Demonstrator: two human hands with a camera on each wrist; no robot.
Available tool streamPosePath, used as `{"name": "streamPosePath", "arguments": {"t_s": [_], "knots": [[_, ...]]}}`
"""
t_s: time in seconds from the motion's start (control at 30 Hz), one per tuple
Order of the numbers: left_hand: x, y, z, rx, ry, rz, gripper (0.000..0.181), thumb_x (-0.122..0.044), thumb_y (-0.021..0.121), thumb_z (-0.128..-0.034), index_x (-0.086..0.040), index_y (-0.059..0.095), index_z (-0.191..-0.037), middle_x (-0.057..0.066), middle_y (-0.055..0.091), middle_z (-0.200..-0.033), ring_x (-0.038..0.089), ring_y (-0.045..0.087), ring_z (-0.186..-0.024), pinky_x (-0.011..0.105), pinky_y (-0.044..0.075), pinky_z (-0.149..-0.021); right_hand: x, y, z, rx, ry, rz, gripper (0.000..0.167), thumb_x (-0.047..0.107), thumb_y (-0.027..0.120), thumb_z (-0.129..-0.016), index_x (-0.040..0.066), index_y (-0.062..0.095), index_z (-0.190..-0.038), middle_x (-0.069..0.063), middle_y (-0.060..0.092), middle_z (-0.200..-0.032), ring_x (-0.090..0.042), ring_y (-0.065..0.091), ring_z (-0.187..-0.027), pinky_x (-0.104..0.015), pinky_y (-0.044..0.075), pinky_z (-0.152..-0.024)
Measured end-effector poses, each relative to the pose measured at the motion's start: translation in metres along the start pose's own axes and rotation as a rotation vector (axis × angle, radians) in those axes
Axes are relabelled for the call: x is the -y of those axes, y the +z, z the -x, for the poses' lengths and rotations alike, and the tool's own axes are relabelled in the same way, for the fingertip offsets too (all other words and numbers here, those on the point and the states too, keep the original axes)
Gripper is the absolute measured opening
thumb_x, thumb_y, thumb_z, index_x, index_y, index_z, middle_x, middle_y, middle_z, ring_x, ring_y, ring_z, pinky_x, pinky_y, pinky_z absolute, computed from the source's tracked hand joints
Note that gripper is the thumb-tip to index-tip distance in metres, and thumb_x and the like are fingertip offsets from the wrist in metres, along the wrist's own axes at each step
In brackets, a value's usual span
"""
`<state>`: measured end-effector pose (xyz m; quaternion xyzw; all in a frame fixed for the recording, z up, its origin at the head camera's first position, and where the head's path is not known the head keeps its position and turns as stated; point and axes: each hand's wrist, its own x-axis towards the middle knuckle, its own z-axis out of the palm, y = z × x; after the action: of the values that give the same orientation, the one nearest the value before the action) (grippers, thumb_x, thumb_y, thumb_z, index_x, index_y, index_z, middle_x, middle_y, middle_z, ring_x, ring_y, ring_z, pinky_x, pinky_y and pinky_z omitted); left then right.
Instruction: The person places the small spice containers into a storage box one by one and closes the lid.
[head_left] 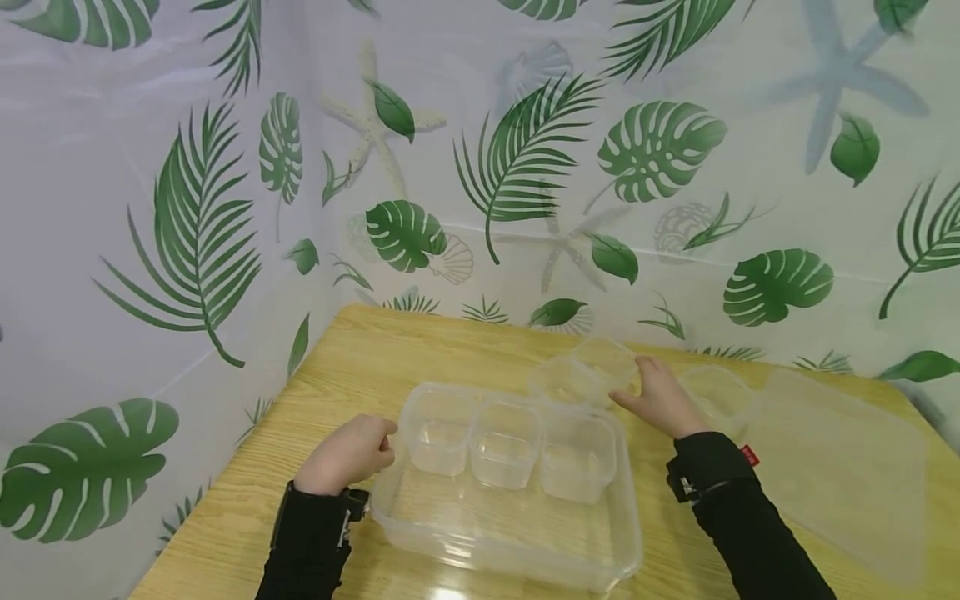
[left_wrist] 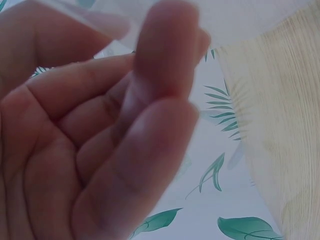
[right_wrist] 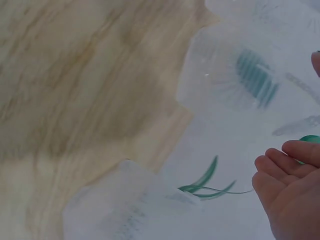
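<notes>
Curls left hand (head_left: 347,454) at clear tray (head_left: 495,521) (cannot tell if gripping); spreads right hand (head_left: 663,400), released, beside see-through cup (head_left: 600,360) near far edge of bench (head_left: 405,346)

open front space in clear tray (head_left: 510,560), 3 small containers (head_left: 506,448) blocking its back

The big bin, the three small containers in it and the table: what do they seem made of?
Bin: probably clear, glossy plastic; wood grain shows through its floor and its wall catches glints. Small containers: seemingly the same, see-through with highlights. Table: wood or wood-print laminate, can't tell which, with streaky grain and slight sheen.
</notes>
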<state>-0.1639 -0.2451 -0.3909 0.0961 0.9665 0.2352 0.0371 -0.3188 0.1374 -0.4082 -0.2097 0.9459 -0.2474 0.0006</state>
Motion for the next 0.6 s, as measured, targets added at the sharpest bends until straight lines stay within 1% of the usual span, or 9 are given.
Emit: {"name": "streamPosePath", "arguments": {"t_s": [0.1, 0.2, 0.3, 0.6], "knots": [[0.002, -0.002, 0.001, -0.006, 0.005, 0.006, 0.019, 0.004, 0.048, -0.0769, -0.009, 0.044, -0.063, -0.003, 0.024, -0.052, 0.011, 0.020, -0.047, 0.025, 0.021, -0.048, -0.006, 0.006, -0.010, 0.021, 0.036, -0.029, 0.082, 0.029, 0.060, -0.082, -0.022, 0.016, -0.129, -0.041, 0.017, -0.129, -0.053, 0.019, -0.117, -0.055, 0.022, -0.093], [0.003, -0.002, 0.000, -0.002, 0.015, 0.012, 0.021, 0.004, 0.047, -0.0766, -0.009, 0.043, -0.062, -0.003, 0.023, -0.052, 0.011, 0.019, -0.047, 0.024, 0.020, -0.047, -0.013, 0.011, -0.013, 0.044, 0.076, -0.042, 0.089, 0.033, 0.061, -0.081, -0.020, 0.010, -0.130, -0.041, 0.011, -0.131, -0.053, 0.015, -0.118, -0.057, 0.020, -0.093], [0.003, -0.002, 0.000, -0.005, 0.014, 0.010, 0.019, 0.004, 0.048, -0.0761, -0.009, 0.044, -0.063, -0.003, 0.023, -0.051, 0.011, 0.019, -0.046, 0.024, 0.020, -0.047, -0.018, 0.013, -0.017, 0.056, 0.081, -0.064, 0.095, 0.036, 0.062, -0.079, -0.020, 0.006, -0.131, -0.042, 0.008, -0.132, -0.054, 0.012, -0.119, -0.057, 0.018, -0.094], [0.006, -0.003, -0.001, 0.015, -0.007, 0.039, 0.017, 0.004, 0.046, -0.0768, -0.008, 0.047, -0.066, -0.003, 0.022, -0.051, 0.011, 0.018, -0.045, 0.025, 0.020, -0.046, -0.027, 0.018, -0.024, 0.069, 0.081, -0.152, 0.103, 0.038, 0.063, -0.078, -0.017, -0.005, -0.132, -0.042, 0.000, -0.133, -0.054, 0.005, -0.121, -0.058, 0.013, -0.095]]}}
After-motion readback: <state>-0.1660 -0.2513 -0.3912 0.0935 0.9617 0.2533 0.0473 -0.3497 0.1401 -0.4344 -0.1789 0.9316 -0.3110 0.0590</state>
